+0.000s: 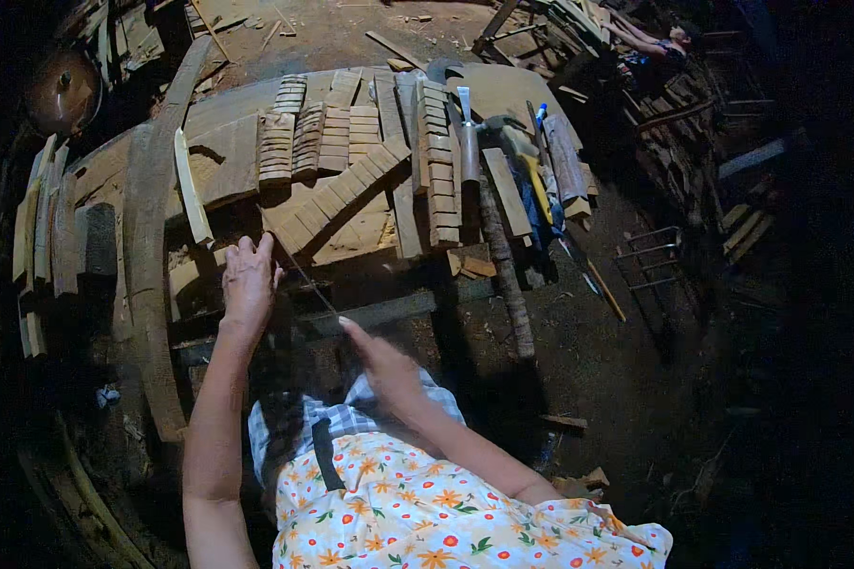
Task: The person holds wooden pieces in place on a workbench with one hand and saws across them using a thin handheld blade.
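Note:
A thin dark blade (pixel 311 284), which looks like a handsaw seen edge-on, slants from my right hand (pixel 392 375) up to the near end of a notched wooden strip (pixel 342 194). My right hand is closed at the blade's lower end, with the handle hidden in it. Left of the blade, my left hand (pixel 250 284) bends its fingers over the near edge of the work surface, beside a pale wooden board (pixel 192 275). Its fingertips are partly hidden, and what they grip does not show clearly. Rows of small cut blocks (pixel 277 147) lie just beyond.
To the right lie a chisel (pixel 469 142), a hammer (pixel 517 137) with a yellow handle and a grooved strip (pixel 439 161). A long plank (pixel 149 275) runs along the left side. A metal rack (pixel 648 258) is at the right, with scrap wood on the ground at the far side.

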The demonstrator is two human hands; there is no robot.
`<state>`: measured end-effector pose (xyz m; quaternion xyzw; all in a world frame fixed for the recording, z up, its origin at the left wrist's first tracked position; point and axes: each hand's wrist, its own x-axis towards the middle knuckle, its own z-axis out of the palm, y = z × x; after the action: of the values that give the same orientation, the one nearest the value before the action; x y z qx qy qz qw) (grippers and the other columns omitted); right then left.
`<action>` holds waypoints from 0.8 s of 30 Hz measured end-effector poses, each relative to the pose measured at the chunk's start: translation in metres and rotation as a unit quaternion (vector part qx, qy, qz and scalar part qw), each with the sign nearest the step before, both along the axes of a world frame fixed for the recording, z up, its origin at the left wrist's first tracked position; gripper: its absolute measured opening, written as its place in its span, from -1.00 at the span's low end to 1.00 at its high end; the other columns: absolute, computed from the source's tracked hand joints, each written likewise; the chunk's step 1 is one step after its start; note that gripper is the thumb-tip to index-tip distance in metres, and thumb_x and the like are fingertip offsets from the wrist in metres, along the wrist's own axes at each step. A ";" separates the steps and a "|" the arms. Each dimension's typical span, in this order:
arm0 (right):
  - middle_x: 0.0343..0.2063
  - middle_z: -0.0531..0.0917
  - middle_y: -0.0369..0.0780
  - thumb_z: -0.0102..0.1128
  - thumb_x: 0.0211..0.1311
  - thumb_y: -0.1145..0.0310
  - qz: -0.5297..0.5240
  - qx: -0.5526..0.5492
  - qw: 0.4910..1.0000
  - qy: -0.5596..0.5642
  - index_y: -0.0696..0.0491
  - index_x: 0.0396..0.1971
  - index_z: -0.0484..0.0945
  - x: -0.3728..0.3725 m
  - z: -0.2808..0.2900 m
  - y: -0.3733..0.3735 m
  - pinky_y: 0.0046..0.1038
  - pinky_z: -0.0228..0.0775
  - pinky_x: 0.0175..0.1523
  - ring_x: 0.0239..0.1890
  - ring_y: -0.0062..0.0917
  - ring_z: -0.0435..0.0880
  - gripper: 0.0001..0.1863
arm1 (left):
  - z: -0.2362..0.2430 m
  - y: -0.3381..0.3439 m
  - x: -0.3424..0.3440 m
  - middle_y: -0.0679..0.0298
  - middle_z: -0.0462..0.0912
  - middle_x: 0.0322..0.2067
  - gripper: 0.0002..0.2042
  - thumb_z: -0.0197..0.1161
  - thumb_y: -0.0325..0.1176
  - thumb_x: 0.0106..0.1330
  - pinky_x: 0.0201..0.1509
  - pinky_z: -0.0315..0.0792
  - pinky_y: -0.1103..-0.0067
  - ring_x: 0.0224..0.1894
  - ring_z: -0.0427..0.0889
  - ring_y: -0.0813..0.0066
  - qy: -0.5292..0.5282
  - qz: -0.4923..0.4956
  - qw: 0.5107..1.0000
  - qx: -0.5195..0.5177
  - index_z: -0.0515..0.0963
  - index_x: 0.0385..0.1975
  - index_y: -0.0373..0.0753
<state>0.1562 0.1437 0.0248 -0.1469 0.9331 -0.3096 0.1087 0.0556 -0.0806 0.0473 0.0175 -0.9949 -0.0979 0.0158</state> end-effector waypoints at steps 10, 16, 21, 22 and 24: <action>-0.50 0.45 -0.14 0.10 0.01 0.60 0.002 -0.003 1.000 0.015 -0.44 0.31 0.03 -0.002 -0.003 0.002 -0.15 0.45 -0.41 -0.49 -0.15 0.57 -0.11 | -0.007 -0.003 -0.002 0.04 0.38 -0.20 -0.48 0.32 -0.48 0.03 -0.07 0.38 0.29 -0.12 0.38 0.06 0.000 -0.001 1.000 0.010 0.33 0.05 -0.23; -0.46 0.47 -0.13 0.08 0.03 0.58 -0.003 -0.012 1.000 -0.009 -0.43 0.31 0.04 -0.014 0.003 -0.010 -0.17 0.44 -0.34 -0.43 -0.15 0.57 -0.14 | -0.006 -0.001 -0.001 0.08 0.38 -0.18 -0.53 0.31 -0.42 0.07 -0.07 0.47 0.30 -0.08 0.38 0.08 0.010 -0.006 1.000 -0.005 0.33 0.01 -0.19; -0.42 0.49 -0.09 0.06 0.02 0.59 -0.008 -0.031 0.999 -0.019 -0.43 0.30 0.05 -0.013 -0.001 -0.011 -0.17 0.42 -0.25 -0.36 -0.14 0.57 -0.14 | -0.007 0.000 -0.001 0.08 0.38 -0.18 -0.53 0.31 -0.41 0.06 -0.10 0.48 0.32 -0.07 0.39 0.10 0.006 0.002 1.000 -0.006 0.34 0.00 -0.21; -0.46 0.47 -0.11 0.07 0.02 0.59 -0.005 -0.020 1.000 -0.001 -0.42 0.31 0.04 -0.008 0.000 -0.007 -0.16 0.44 -0.33 -0.43 -0.15 0.57 -0.13 | -0.007 0.000 -0.001 0.08 0.38 -0.18 -0.53 0.31 -0.41 0.06 -0.10 0.48 0.32 -0.07 0.39 0.10 0.008 0.004 1.000 -0.007 0.34 0.00 -0.21; -0.51 0.45 -0.13 0.08 0.02 0.59 -0.001 -0.007 1.000 0.017 -0.41 0.32 0.03 -0.002 -0.001 -0.001 -0.16 0.45 -0.41 -0.50 -0.15 0.57 -0.12 | -0.007 0.000 0.000 0.08 0.39 -0.17 -0.53 0.32 -0.41 0.06 -0.09 0.48 0.32 -0.07 0.39 0.10 -0.003 0.008 1.000 -0.006 0.35 0.00 -0.21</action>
<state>0.1544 0.1429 0.0242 -0.1522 0.9327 -0.3137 0.0920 0.0557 -0.0801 0.0400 0.0260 -0.9954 -0.0916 0.0135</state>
